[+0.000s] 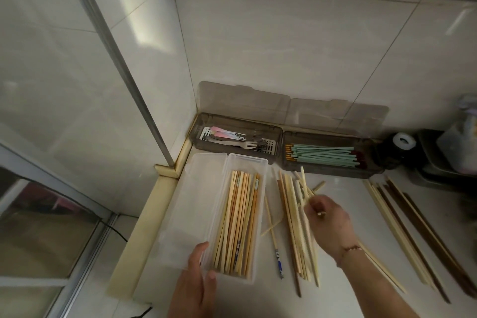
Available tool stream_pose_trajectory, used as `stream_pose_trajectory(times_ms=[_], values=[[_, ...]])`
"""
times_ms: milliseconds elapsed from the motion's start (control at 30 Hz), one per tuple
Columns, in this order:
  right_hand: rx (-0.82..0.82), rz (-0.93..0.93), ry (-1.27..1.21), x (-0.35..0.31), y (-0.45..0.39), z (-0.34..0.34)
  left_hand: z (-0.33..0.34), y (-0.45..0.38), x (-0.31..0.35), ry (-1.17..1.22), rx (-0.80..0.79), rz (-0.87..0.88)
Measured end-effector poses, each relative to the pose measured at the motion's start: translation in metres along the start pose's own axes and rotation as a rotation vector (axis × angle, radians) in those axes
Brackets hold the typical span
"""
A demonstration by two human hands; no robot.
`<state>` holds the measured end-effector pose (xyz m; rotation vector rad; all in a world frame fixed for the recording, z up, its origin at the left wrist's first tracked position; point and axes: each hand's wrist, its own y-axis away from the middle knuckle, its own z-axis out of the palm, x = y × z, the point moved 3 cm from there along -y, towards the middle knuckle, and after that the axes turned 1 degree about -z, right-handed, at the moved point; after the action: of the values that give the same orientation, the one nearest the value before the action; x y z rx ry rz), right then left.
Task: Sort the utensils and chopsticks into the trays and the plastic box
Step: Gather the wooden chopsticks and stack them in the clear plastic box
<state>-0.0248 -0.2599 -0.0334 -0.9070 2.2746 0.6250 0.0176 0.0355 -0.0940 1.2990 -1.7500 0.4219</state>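
A clear plastic box [260, 170] lies on the white counter, with several bamboo chopsticks [238, 222] inside and its lid [196, 196] open to the left. My left hand [197, 281] grips the box's near left corner. My right hand [329, 224] is closed on a few pale chopsticks [304, 188] from a loose pile [296, 235] right of the box. Against the back wall, one smoky tray [200, 137] holds forks and pastel-handled utensils, and another [335, 170] holds mint-green chopsticks.
Longer pale and dark brown chopsticks [413, 235] lie at the right. A single blue-handled chopstick [275, 240] lies between box and pile. A dark round object [401, 142] and a bag in a dark tray [459, 147] stand at the back right. A wall corner bounds the left.
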Motion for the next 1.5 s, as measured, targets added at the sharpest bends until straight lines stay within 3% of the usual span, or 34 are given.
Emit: stream_pose_trajectory(times_ms=[167,267,433,600,700,800,900,967,1033,1267,1367,1500], values=[[0.038,-0.365,-0.203,-0.082,0.013,0.016,-0.002,-0.001,0.0,-0.008,-0.01,0.004],[-0.071,-0.499,-0.021,-0.11,0.01,0.049,-0.002,-0.001,0.001,0.016,-0.004,-0.016],[-0.283,-0.388,0.465,-0.122,-0.013,0.103,-0.002,0.002,0.0,-0.012,0.027,0.002],[-0.436,-0.487,0.783,-0.119,-0.011,0.122,-0.004,0.003,0.004,0.018,0.038,0.052],[-0.406,-0.613,0.589,-0.113,-0.004,0.111,-0.006,0.004,0.005,0.027,0.034,0.044],[-0.084,-0.806,0.232,-0.09,0.006,0.077,-0.006,0.002,0.005,0.026,-0.003,0.01],[0.179,-0.486,0.141,-0.033,0.004,0.038,-0.005,-0.001,0.006,0.021,-0.017,-0.037],[0.148,-0.193,0.184,0.008,0.0,0.023,-0.004,0.0,0.006,0.012,0.007,-0.029],[0.031,-0.042,0.253,0.036,0.001,0.018,-0.003,0.002,0.004,-0.006,0.027,-0.002],[-0.189,-0.198,0.475,0.045,0.015,0.026,0.0,0.002,-0.003,-0.015,0.022,0.042],[-0.103,-0.202,0.394,0.03,0.016,0.018,0.001,0.001,-0.004,-0.006,0.013,0.036],[0.096,-0.357,0.148,-0.014,0.022,0.008,0.001,0.002,-0.003,-0.024,0.04,0.063]])
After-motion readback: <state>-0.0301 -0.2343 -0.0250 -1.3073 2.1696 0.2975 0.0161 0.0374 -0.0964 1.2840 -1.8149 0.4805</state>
